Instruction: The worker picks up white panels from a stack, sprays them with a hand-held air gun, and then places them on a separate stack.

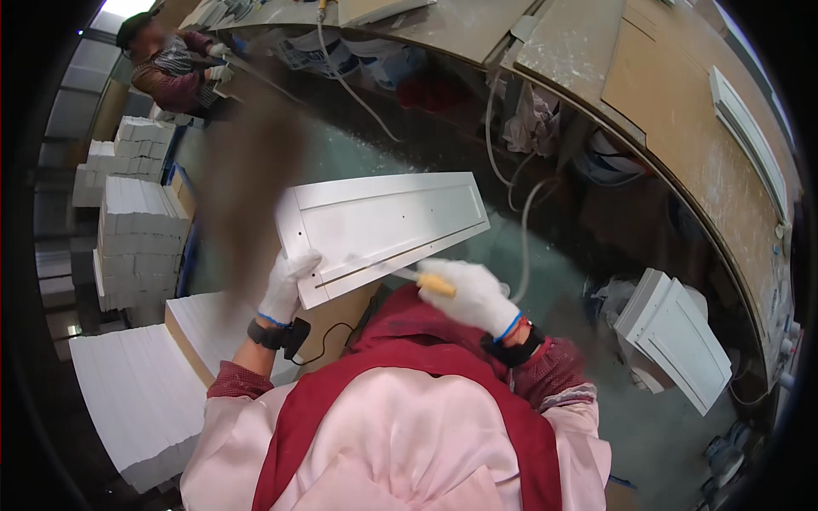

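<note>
A long white framed panel (392, 220), like a cabinet door with a recessed middle, is tilted in front of my body. Several small dark holes dot its face. My left hand (288, 281), in a white glove, grips its near left end, with the thumb over the face. In my gloved right hand (471, 294) is a scraper (437, 284) with a yellow handle. Its pale blade is over the panel's near edge; I cannot tell whether it touches. A strapped dark device is on each wrist.
White panels are stacked at lower left (136, 383) and farther left (141, 238). A long workbench (562, 51) curves across the far side and right, with hoses hanging below. More panels (673, 332) lean at right. A person (175, 68) works at far left. A brown blur hides part of the floor.
</note>
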A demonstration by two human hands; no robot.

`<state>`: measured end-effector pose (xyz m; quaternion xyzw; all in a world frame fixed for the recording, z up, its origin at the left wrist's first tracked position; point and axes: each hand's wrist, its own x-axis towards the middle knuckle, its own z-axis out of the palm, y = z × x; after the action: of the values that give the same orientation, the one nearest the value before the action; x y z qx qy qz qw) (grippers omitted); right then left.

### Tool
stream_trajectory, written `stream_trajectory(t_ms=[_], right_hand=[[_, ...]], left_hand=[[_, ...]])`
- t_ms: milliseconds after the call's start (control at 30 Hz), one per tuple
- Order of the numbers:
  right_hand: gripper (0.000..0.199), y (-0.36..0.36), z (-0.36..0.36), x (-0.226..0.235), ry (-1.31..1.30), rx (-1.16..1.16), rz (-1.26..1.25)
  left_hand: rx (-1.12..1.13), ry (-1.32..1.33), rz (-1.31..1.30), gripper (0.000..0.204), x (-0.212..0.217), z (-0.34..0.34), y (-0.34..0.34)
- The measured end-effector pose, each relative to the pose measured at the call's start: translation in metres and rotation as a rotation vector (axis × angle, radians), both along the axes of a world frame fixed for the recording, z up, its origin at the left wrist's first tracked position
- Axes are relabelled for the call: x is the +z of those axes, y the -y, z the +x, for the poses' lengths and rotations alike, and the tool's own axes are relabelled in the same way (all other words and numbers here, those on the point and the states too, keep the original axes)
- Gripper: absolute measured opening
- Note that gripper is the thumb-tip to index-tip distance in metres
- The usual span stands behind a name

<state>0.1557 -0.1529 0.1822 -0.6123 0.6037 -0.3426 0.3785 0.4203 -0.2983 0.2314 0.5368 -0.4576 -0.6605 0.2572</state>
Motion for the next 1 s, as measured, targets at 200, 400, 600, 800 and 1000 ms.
stream_trajectory(t_ms=[200, 400, 600, 800, 1000], right_hand=[[0.034, 0.003, -0.023, -0.019, -0.010, -0.197, 0.285], [0.034, -0.007, -0.039, -0.026, 0.086, -0.217, 0.237], [0.032, -0.064, -0.100, -0.139, -0.108, -0.419, 0.695], [0.033, -0.085, -0.060, -0.113, 0.006, -0.162, 0.612], [0.033, -0.111, -0.095, -0.165, 0.074, -0.292, 0.710]], left_hand=[[-0.138, 0.142, 0.023, 0.037, -0.015, -0.025, -0.021], [-0.357, 0.443, 0.081, 0.035, -0.015, -0.046, -0.047], [-0.190, 0.228, 0.102, 0.041, -0.007, -0.042, -0.059], [0.058, 0.095, 0.085, 0.029, 0.003, -0.040, -0.068], [0.086, 0.102, 0.040, 0.032, 0.014, -0.032, -0.067]])
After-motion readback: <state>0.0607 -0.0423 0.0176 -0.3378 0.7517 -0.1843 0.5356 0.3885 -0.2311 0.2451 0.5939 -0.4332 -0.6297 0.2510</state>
